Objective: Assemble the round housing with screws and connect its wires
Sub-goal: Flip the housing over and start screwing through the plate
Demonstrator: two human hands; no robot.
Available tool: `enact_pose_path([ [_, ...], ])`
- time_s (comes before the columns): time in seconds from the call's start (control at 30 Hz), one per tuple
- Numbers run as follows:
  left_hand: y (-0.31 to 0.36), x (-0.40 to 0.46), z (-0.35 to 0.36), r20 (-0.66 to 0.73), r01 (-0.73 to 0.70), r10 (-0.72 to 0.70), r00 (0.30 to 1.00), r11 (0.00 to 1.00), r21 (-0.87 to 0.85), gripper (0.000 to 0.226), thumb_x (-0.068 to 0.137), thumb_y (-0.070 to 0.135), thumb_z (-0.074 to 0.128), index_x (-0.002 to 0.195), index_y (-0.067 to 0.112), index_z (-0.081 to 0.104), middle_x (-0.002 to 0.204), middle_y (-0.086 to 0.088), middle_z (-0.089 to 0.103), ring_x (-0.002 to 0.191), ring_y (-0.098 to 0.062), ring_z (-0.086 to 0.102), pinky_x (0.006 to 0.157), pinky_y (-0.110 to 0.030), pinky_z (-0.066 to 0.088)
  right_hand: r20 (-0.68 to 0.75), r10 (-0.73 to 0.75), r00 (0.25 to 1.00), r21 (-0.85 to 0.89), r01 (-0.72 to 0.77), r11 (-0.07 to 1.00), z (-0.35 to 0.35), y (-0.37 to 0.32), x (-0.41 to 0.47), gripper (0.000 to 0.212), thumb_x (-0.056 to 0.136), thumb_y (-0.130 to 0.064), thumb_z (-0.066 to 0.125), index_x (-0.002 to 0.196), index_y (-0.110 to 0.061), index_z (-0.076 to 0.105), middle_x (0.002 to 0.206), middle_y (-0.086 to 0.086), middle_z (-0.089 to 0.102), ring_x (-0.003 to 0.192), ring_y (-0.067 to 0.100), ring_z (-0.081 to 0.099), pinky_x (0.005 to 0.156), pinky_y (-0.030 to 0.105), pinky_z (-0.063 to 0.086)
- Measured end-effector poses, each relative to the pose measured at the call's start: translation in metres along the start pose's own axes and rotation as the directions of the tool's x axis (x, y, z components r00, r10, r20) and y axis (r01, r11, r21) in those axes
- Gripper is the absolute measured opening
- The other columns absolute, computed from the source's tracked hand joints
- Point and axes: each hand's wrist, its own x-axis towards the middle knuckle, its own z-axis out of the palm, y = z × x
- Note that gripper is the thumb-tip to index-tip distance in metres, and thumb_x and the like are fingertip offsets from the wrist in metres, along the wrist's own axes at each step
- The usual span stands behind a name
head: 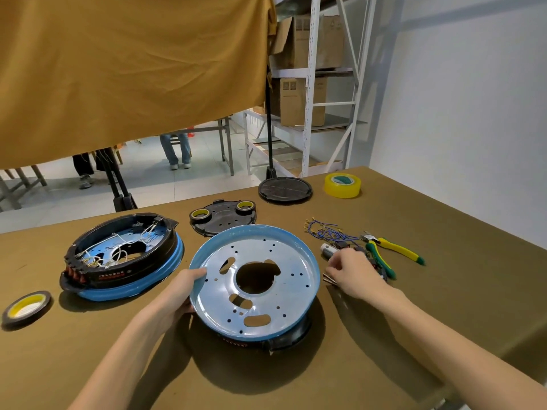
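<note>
A round blue housing (290, 309) with a perforated metal plate and a large centre hole sits tilted at the table's middle, on a black base. My left hand (180, 294) grips its left rim, thumb over the edge. My right hand (352, 270) reaches to the right of the housing, fingers curled over small screws (328, 279) and parts lying there; whether it holds one is hidden. A bundle of blue wires (325, 230) with metal terminals lies just beyond that hand.
A second housing (124, 255) with wiring inside sits at left. A black cover (223, 218) carrying two tape rolls, a black round lid (285, 187), yellow tape (342, 184), yellow-green pliers (390, 253) and a tape roll (26, 306) lie around.
</note>
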Motion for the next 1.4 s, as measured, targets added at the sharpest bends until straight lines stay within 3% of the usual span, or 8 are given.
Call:
enact_pose_path([
  [0.2,-0.002,-0.005,0.008,0.015,-0.037,0.037,0.999,0.999,0.039,0.024,0.105,0.031,0.051,0.113,0.011,0.063,0.096,-0.014,0.074,0.083,-0.027,0.071,0.064,-0.031,0.053,-0.372,-0.014,0.928,0.358,0.157,0.920,-0.028,-0.033,0.005,0.006,0.097,-0.015,0.069,0.103,-0.014,0.068,0.088,0.000,0.068,0.075,0.011,0.063,0.066,0.020,0.048],
  [0.47,-0.004,-0.009,0.023,0.095,-0.027,0.017,0.995,0.994,0.108,0.028,0.105,0.032,0.050,0.115,0.009,0.062,0.091,-0.012,0.073,0.080,-0.026,0.068,0.070,-0.030,0.050,-0.074,-0.412,0.908,0.631,0.363,0.685,0.026,-0.133,0.002,0.006,0.091,-0.003,0.072,0.093,-0.009,0.071,0.080,0.007,0.076,0.072,0.016,0.075,0.069,0.029,0.062],
  [0.73,-0.008,-0.002,0.023,0.133,-0.087,0.071,0.989,0.988,0.124,0.034,0.106,0.037,0.043,0.115,0.010,0.061,0.096,-0.012,0.070,0.090,-0.026,0.065,0.085,-0.037,0.047,-0.029,-0.407,0.913,0.662,0.322,0.677,0.062,-0.149,0.014,0.014,0.088,-0.006,0.077,0.085,-0.019,0.077,0.079,-0.001,0.077,0.073,0.013,0.075,0.067,0.024,0.060],
  [0.93,-0.018,0.007,0.014,0.238,-0.180,0.164,0.957,0.983,0.048,0.070,0.103,0.066,0.036,0.120,0.006,0.067,0.072,-0.006,0.058,0.061,-0.016,0.050,0.058,-0.028,0.038,-0.029,-0.450,0.893,0.650,0.358,0.670,0.066,-0.149,0.015,0.017,0.088,-0.005,0.077,0.086,-0.022,0.078,0.082,-0.001,0.078,0.076,0.011,0.075,0.072,0.024,0.061],
  [1.03,-0.022,0.010,0.008,0.289,-0.201,0.190,0.938,0.980,0.010,0.079,0.095,0.081,0.028,0.093,0.013,0.069,0.073,-0.007,0.055,0.066,-0.018,0.048,0.060,-0.028,0.037,-0.039,-0.462,0.886,0.614,0.386,0.689,0.070,-0.147,0.016,0.007,0.087,-0.006,0.078,0.090,-0.012,0.080,0.082,-0.002,0.078,0.075,0.008,0.073,0.073,0.022,0.059],
  [1.1,-0.024,0.012,0.007,0.279,-0.188,0.183,0.943,0.982,-0.006,0.081,0.096,0.079,0.021,0.079,0.015,0.066,0.070,-0.008,0.055,0.066,-0.019,0.051,0.064,-0.030,0.039,-0.057,-0.503,0.863,0.553,0.447,0.703,0.071,-0.146,0.015,0.007,0.087,-0.007,0.079,0.092,-0.012,0.081,0.083,-0.005,0.077,0.076,0.006,0.071,0.073,0.019,0.056],
  [1.23,-0.028,0.014,0.010,0.220,-0.189,0.189,0.957,0.982,-0.020,0.077,0.104,0.067,0.016,0.090,0.008,0.065,0.070,-0.008,0.058,0.067,-0.019,0.056,0.064,-0.029,0.043,-0.062,-0.609,0.791,0.409,0.577,0.707,0.073,-0.147,0.010,0.011,0.088,-0.013,0.077,0.096,-0.018,0.081,0.089,-0.009,0.073,0.081,0.008,0.067,0.073,0.024,0.056],
  [1.4,-0.029,0.015,0.014,0.168,-0.211,0.205,0.964,0.978,0.013,0.068,0.109,0.056,0.017,0.089,0.007,0.061,0.071,-0.007,0.056,0.069,-0.019,0.053,0.063,-0.027,0.043,-0.019,-0.581,0.813,0.399,0.539,0.741,0.068,-0.146,0.014,0.015,0.090,-0.012,0.071,0.098,-0.018,0.083,0.092,-0.009,0.070,0.081,0.005,0.065,0.070,0.016,0.051],
])
